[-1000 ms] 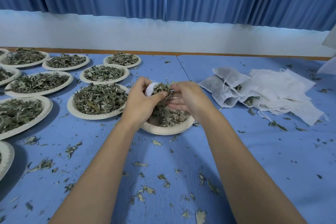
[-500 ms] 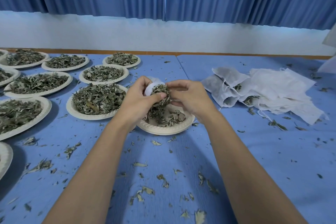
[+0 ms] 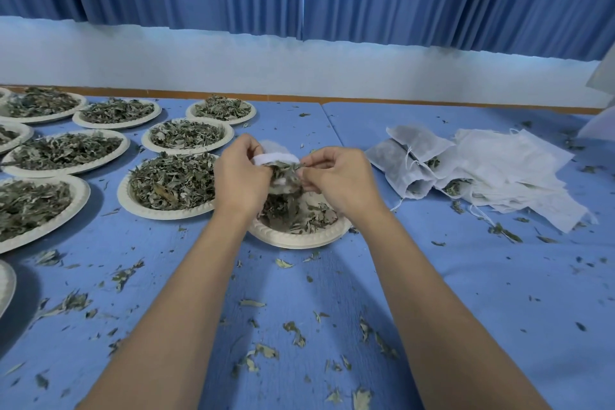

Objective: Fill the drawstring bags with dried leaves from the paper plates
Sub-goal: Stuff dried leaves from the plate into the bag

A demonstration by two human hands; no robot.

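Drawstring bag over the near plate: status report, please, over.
Left grip holds small white fabric drawstring bag; right grip pinches dried grey-green leaves at its mouth. Round white paper plate beneath. Nothing in the way.

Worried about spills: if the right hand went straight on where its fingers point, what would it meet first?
The right hand points left: first, likely, the white fabric drawstring bag stuffed with dried grey-green leaves, held by the left hand.

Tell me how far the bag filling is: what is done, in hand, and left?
Done: a few filled bags lie at the right. In hand: the left hand holds an open bag over the near plate; the right hand pinches leaves at its mouth. Left: a pile of flat empty bags and many full plates.
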